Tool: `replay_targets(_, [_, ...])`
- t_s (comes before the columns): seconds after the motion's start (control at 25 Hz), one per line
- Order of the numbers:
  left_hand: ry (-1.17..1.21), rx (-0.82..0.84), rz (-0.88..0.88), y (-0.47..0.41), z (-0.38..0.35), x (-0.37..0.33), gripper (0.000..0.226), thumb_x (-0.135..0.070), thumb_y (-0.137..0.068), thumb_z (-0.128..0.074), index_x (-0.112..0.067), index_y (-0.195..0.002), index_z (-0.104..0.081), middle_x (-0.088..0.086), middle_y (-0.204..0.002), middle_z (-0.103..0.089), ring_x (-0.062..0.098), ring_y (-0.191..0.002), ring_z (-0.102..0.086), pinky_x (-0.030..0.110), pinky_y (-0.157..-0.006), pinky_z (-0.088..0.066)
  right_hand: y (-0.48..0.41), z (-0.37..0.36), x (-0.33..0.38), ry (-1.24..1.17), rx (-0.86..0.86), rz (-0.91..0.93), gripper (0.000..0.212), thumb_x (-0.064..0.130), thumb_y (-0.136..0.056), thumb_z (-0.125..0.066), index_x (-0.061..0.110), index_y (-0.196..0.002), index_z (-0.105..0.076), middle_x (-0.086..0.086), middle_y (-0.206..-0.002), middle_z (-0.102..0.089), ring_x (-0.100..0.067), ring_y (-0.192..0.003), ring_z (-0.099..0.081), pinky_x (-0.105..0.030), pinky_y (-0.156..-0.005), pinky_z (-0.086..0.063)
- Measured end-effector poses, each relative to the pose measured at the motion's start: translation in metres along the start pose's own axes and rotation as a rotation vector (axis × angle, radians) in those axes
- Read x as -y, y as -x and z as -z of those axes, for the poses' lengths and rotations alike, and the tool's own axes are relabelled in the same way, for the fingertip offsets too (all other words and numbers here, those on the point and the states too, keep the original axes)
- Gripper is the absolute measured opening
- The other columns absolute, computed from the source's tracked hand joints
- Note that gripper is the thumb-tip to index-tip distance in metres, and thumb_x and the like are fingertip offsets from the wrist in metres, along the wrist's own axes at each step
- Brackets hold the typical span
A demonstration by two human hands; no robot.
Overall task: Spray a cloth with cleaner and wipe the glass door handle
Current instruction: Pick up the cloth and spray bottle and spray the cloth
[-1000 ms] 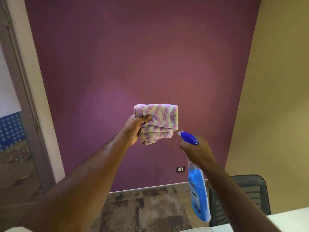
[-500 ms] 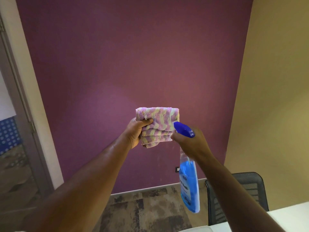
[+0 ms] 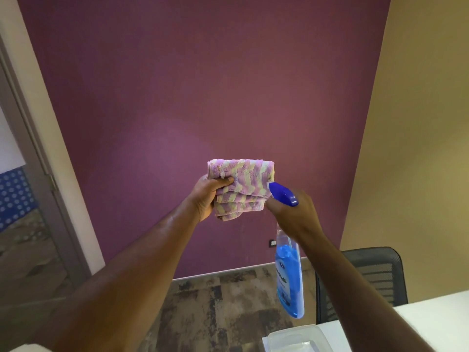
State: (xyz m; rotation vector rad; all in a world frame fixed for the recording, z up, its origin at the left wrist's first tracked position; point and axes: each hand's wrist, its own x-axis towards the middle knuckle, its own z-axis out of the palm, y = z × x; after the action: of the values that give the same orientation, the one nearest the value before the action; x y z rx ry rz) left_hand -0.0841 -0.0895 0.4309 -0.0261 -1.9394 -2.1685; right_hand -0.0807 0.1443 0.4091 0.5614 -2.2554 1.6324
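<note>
The folded cloth (image 3: 241, 189), striped in pink and pale yellow, is held up in the air at the middle of the view, in front of the purple wall (image 3: 203, 85). The left hand (image 3: 206, 199) grips it from the left side: the thumb lies across the front of the top fold, and the fingers (image 3: 223, 181) are clamped round the bunched layers. The cloth's lower folds hang stacked below the thumb.

Just right of the cloth, the right hand (image 3: 295, 215) holds the spray bottle (image 3: 289, 278) by its neck, fingers curled round it. The hand is seen from the back, so the trigger finger cannot be made out. The bottle's dark blue spray head (image 3: 283, 194) points left and up, its tip overlapping the cloth's right edge; whether it touches cannot be told. The clear bottle hangs below the hand, partly filled with blue liquid.

At the near right, a white counter (image 3: 444, 311) carries a clear plastic container (image 3: 299, 337) at its left end. A black mesh chair (image 3: 375, 273) stands beyond the counter, against the beige wall (image 3: 418, 123). A small wall socket (image 3: 272, 242) sits low on the purple wall, above the mottled brown floor (image 3: 223, 306). A grey door frame (image 3: 38, 161) runs along the far left.
</note>
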Motion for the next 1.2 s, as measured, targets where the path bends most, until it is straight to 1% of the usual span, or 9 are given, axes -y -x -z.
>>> replay_targets(0.16, [0.004, 0.0, 0.048, -0.005, -0.005, 0.024, 0.022, -0.007, -0.094, -0.071, -0.005, -0.117, -0.072, 0.011, -0.097, -0.078, 0.03, -0.092, -0.075, 0.043, -0.081, -0.063, 0.005, 0.002, -0.039, -0.013, -0.012, -0.064, 0.033, 0.031, -0.076, -0.067, 0.002, -0.066, -0.055, 0.003, -0.049, -0.045, -0.017, -0.048, -0.045, -0.036, -0.051, -0.043])
replay_targets(0.36, [0.007, -0.008, 0.149, -0.01, -0.019, 0.067, 0.031, -0.007, -0.093, -0.073, 0.0, -0.123, -0.069, 0.016, -0.106, -0.079, 0.033, -0.098, -0.076, 0.045, -0.084, -0.065, 0.021, 0.009, -0.089, 0.002, -0.031, -0.103, 0.036, 0.054, -0.074, -0.062, 0.023, -0.061, -0.051, 0.01, -0.049, -0.048, -0.009, -0.046, -0.044, -0.032, -0.05, -0.043])
replay_targets(0.48, [0.009, -0.02, 0.206, -0.011, -0.024, 0.095, 0.038, -0.007, -0.093, -0.073, 0.003, -0.128, -0.067, 0.02, -0.115, -0.076, 0.038, -0.105, -0.074, 0.053, -0.093, -0.061, 0.031, 0.011, -0.126, 0.027, -0.033, -0.141, 0.029, 0.048, -0.079, -0.064, 0.023, -0.068, -0.056, 0.008, -0.055, -0.053, -0.012, -0.052, -0.049, -0.034, -0.054, -0.047])
replay_targets(0.6, [0.014, -0.031, 0.269, -0.01, -0.025, 0.127, 0.041, -0.007, -0.093, -0.074, 0.003, -0.131, -0.066, 0.021, -0.117, -0.075, 0.039, -0.108, -0.073, 0.053, -0.096, -0.06, 0.043, 0.014, -0.171, 0.052, 0.016, -0.185, 0.02, 0.04, -0.087, -0.068, 0.022, -0.081, -0.064, 0.001, -0.067, -0.062, -0.017, -0.061, -0.058, -0.034, -0.06, -0.052])
replay_targets(0.8, [0.012, -0.043, 0.352, -0.003, -0.013, 0.172, 0.033, -0.01, -0.092, -0.075, -0.001, -0.124, -0.071, 0.017, -0.108, -0.079, 0.035, -0.1, -0.076, 0.051, -0.085, -0.064, 0.071, 0.021, -0.242, -0.011, 0.091, -0.274, 0.011, 0.042, -0.091, -0.074, 0.033, -0.089, -0.069, 0.008, -0.074, -0.069, -0.009, -0.067, -0.064, -0.026, -0.064, -0.054])
replay_targets(0.92, [0.013, -0.056, 0.379, -0.001, -0.004, 0.195, 0.027, -0.009, -0.092, -0.074, -0.005, -0.119, -0.073, 0.015, -0.105, -0.08, 0.033, -0.097, -0.078, 0.047, -0.081, -0.065, 0.089, 0.023, -0.282, -0.024, 0.128, -0.333, 0.025, 0.047, -0.09, -0.076, 0.029, -0.106, -0.074, 0.004, -0.089, -0.076, -0.017, -0.081, -0.071, -0.024, -0.069, -0.056])
replay_targets(1.0, [0.005, -0.068, 0.411, 0.001, 0.002, 0.211, 0.03, -0.01, -0.092, -0.075, -0.004, -0.121, -0.073, 0.017, -0.11, -0.079, 0.034, -0.1, -0.078, 0.048, -0.082, -0.065, 0.101, 0.022, -0.305, -0.017, 0.147, -0.381, 0.034, 0.047, -0.089, -0.077, 0.026, -0.115, -0.072, -0.002, -0.099, -0.076, -0.021, -0.089, -0.071, -0.028, -0.074, -0.058])
replay_targets(1.12, [0.006, -0.091, 0.444, 0.003, 0.01, 0.234, 0.03, -0.008, -0.092, -0.073, -0.003, -0.122, -0.073, 0.017, -0.109, -0.079, 0.033, -0.098, -0.078, 0.047, -0.081, -0.065, 0.114, 0.021, -0.337, -0.028, 0.132, -0.417, 0.028, 0.042, -0.088, -0.08, 0.034, -0.114, -0.072, -0.006, -0.107, -0.077, -0.025, -0.096, -0.072, -0.035, -0.082, -0.058])
replay_targets(1.2, [0.013, -0.092, 0.467, 0.006, 0.014, 0.248, 0.026, -0.008, -0.091, -0.074, -0.006, -0.117, -0.074, 0.016, -0.108, -0.08, 0.034, -0.097, -0.078, 0.049, -0.082, -0.065, 0.122, 0.019, -0.355, -0.033, 0.096, -0.463, 0.031, 0.038, -0.087, -0.082, 0.028, -0.115, -0.073, -0.008, -0.108, -0.077, -0.029, -0.1, -0.072, -0.039, -0.087, -0.058])
